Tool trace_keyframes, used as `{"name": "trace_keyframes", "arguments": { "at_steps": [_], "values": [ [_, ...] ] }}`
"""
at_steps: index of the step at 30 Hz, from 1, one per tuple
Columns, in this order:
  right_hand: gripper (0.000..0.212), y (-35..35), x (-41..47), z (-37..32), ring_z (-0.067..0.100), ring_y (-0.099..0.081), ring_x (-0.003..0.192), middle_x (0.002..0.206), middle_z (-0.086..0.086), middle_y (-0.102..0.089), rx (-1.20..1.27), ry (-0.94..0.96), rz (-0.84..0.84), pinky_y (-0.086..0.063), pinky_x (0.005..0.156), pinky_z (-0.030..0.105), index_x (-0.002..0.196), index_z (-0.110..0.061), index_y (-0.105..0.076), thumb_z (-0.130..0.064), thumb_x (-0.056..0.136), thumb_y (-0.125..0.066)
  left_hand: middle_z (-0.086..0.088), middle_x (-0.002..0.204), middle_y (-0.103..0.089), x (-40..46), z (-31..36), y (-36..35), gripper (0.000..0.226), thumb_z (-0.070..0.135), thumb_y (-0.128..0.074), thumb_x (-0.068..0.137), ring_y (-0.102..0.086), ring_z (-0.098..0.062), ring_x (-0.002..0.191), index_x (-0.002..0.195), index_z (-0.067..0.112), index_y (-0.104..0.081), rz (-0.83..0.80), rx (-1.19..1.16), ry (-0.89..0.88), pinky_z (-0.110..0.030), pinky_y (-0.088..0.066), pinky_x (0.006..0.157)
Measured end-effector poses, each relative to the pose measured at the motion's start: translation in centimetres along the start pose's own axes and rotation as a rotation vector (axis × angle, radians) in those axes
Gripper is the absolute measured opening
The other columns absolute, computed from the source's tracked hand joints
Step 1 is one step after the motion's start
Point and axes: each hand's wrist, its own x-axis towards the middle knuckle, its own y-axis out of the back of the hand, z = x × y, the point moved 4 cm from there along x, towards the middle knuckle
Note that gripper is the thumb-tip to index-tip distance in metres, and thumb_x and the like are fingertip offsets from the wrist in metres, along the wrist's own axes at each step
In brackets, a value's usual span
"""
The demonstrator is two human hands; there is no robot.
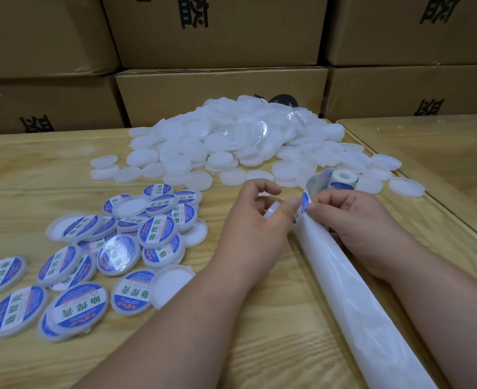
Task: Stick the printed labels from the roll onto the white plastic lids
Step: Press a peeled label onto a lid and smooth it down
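As your spent backing strip [352, 290] runs from the near right edge away toward the far left, its long axis leads straight up to both hands. Near left, a scatter of labelled lids [91, 256] marks the finished share. Your left hand [255, 220] curls around a bare lid [271, 210] while its thumb meets the label [304, 204]; your right hand [352, 217] pinches that label at the strip's fold, seemingly mid-peel. Just beyond, the label roll [342, 178] stands on end. Farther off, the heap of unlabelled lids [231, 141], much the larger share, awaits.
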Motion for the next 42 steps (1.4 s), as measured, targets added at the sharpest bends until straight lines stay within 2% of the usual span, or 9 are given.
{"name": "trace_keyframes", "arguments": {
  "at_steps": [5, 9, 12, 16, 24, 32, 35, 37, 42],
  "values": [
    [0.025, -0.3, 0.1, -0.2, 0.027, -0.068, 0.075, 0.094, 0.022, -0.074, 0.048, 0.0, -0.029, -0.054, 0.073, 0.044, 0.083, -0.014, -0.077, -0.034, 0.069, -0.076, 0.013, 0.092, -0.072, -0.1, 0.0, -0.4, 0.031, 0.033, -0.079, 0.084, -0.065, 0.002, 0.075, 0.106, 0.043, -0.059, -0.091, 0.029, -0.009, -0.011, -0.046, 0.06],
    [0.028, -0.4, -0.1, -0.4, 0.027, -0.067, 0.075, 0.094, 0.027, -0.073, 0.064, 0.003, -0.049, -0.054, 0.072, 0.043, 0.085, -0.015, -0.077, -0.035, 0.066, -0.077, 0.012, 0.093, -0.072, 0.1, -0.1, -0.3, 0.029, 0.034, -0.08, 0.083, -0.067, 0.0, 0.078, 0.104, 0.043, -0.062, -0.083, 0.038, -0.006, -0.013, -0.048, 0.063],
    [0.014, -0.6, -0.1, -0.4, 0.023, -0.063, 0.068, 0.081, 0.027, -0.07, 0.065, 0.014, -0.067, -0.051, 0.062, 0.034, 0.083, -0.014, -0.077, -0.026, 0.075, -0.077, 0.013, 0.092, -0.072, 0.1, -0.1, -0.4, 0.026, 0.034, -0.078, 0.085, -0.068, -0.003, 0.078, 0.103, 0.043, -0.062, -0.069, 0.063, -0.015, -0.016, -0.05, 0.064],
    [0.014, -0.7, 0.1, -0.1, 0.024, -0.056, 0.068, 0.077, 0.021, -0.062, 0.053, 0.021, -0.062, -0.047, 0.057, 0.03, 0.077, -0.015, -0.075, -0.013, 0.091, -0.075, 0.015, 0.089, -0.072, 0.1, -0.2, -0.4, 0.022, 0.025, -0.071, 0.089, -0.066, 0.001, 0.072, 0.099, 0.043, -0.063, -0.035, 0.096, -0.029, -0.01, -0.046, 0.057],
    [0.015, -0.6, 0.1, 0.1, 0.008, -0.047, 0.047, 0.059, -0.001, -0.051, 0.066, 0.008, -0.052, -0.043, 0.045, 0.018, 0.092, -0.016, -0.068, -0.001, 0.091, -0.067, 0.016, 0.064, -0.063, 0.3, -0.3, 0.0, 0.024, 0.013, -0.058, 0.086, -0.048, -0.002, 0.044, 0.089, 0.035, -0.067, 0.072, 0.021, -0.025, -0.015, -0.039, 0.042],
    [0.029, -0.4, 0.0, 0.0, 0.009, -0.034, 0.045, 0.051, -0.008, -0.042, 0.04, -0.006, -0.045, -0.031, 0.045, 0.021, 0.097, -0.021, -0.062, -0.011, 0.071, -0.056, 0.013, 0.06, -0.062, 0.6, -0.7, 1.4, 0.022, 0.025, -0.051, 0.069, -0.055, -0.007, 0.055, 0.077, 0.028, -0.071, 0.282, -0.162, 0.093, -0.02, -0.044, 0.047],
    [0.019, -0.9, -0.3, -0.1, 0.008, -0.037, 0.047, 0.053, -0.01, -0.044, 0.019, 0.074, 0.028, -0.033, 0.045, 0.018, 0.089, -0.022, -0.064, -0.005, 0.08, -0.06, 0.013, 0.06, -0.063, 0.5, -0.6, 1.5, 0.023, 0.025, -0.053, 0.07, -0.059, -0.004, 0.054, 0.074, 0.034, -0.073, 0.273, -0.185, 0.113, -0.018, -0.046, 0.047],
    [0.026, -1.2, -0.4, -0.4, 0.005, -0.045, 0.055, 0.059, -0.014, -0.051, 0.008, 0.191, 0.108, -0.039, 0.051, 0.015, 0.082, -0.026, -0.065, -0.001, 0.088, -0.065, 0.011, 0.062, -0.063, 0.5, -0.4, 1.4, 0.024, 0.025, -0.052, 0.07, -0.06, -0.003, 0.055, 0.073, 0.036, -0.073, 0.24, -0.184, 0.112, -0.017, -0.045, 0.047],
    [0.021, -1.8, -0.8, -1.6, 0.006, -0.054, 0.068, 0.08, -0.015, -0.06, -0.083, 0.406, 0.21, -0.044, 0.06, 0.016, 0.089, -0.035, -0.065, -0.016, 0.079, -0.067, 0.011, 0.064, -0.062, 0.3, -0.2, 0.9, 0.024, 0.025, -0.053, 0.069, -0.061, -0.006, 0.058, 0.07, 0.036, -0.073, 0.184, -0.178, 0.117, -0.019, -0.044, 0.046]
  ]
}}
